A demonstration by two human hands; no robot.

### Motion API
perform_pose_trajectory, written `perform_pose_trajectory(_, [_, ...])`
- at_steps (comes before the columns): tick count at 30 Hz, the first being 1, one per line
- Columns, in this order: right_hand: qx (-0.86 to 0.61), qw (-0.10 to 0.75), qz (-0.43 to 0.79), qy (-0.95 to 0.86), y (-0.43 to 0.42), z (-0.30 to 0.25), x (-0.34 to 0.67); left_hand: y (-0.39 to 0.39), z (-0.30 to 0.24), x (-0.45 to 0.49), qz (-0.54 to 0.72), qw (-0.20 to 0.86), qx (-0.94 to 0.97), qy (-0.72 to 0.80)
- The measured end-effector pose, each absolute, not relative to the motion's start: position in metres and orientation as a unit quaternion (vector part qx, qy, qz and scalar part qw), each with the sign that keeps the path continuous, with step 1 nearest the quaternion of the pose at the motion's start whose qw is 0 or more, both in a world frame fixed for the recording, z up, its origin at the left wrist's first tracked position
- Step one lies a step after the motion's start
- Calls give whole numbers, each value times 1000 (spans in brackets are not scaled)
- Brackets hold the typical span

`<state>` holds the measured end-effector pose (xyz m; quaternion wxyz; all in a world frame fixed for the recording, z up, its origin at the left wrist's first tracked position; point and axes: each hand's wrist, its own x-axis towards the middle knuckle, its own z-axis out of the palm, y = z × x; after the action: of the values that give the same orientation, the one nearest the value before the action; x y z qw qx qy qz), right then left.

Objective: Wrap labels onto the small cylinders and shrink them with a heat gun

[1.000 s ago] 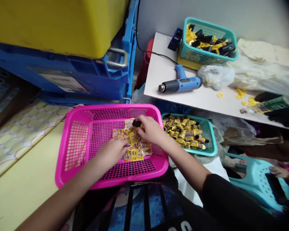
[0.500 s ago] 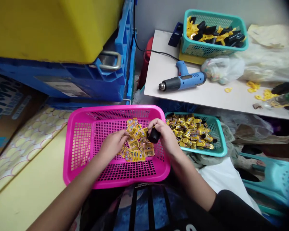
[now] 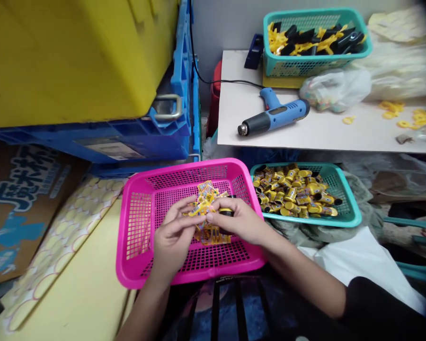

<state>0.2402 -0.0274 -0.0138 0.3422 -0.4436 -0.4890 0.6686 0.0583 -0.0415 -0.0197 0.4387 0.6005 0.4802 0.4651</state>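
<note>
My left hand (image 3: 173, 232) and my right hand (image 3: 239, 220) are close together above a heap of yellow foil sachets (image 3: 209, 220) in a pink plastic mesh basket (image 3: 199, 169). The left fingers pinch a yellow sachet (image 3: 199, 210) against the heap. My right hand grips a small black cylinder with a yellow band (image 3: 227, 213), partly hidden by the fingers. The two hands nearly meet, and the lower heap is hidden behind them.
A teal mesh basket (image 3: 351, 220) of yellow-and-black capped items stands right of the pink basket. Behind it is a white table (image 3: 326, 137) with a blue heat gun (image 3: 273, 116), a teal basket (image 3: 317, 66), a plastic bag (image 3: 335, 90) and yellow pieces (image 3: 408, 118).
My hands have come together over the heap, and the left now pinches a sachet. The black cylinder is now turned, showing a yellow band. The view has shifted, moving the scene lower and right.
</note>
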Motion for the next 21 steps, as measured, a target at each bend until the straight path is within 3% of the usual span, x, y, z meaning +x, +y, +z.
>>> perform_pose_trajectory(5, [-475,355,620,-514,-21,-17,239,-31,-16,58,429,577,455,525])
perform_pose_trajectory(10, [-484,353,603,-527,-20,-24,236,-29,-15,67,445,509,456,579])
perform_pose_trajectory(16, [-393,474,738,-278,-18,-23,248,-34,-16,61,444,426,476,628])
perform_pose_trajectory(21, [-383,472,729,-315,-14,-15,259,-34,-22,55,444,428,520,591])
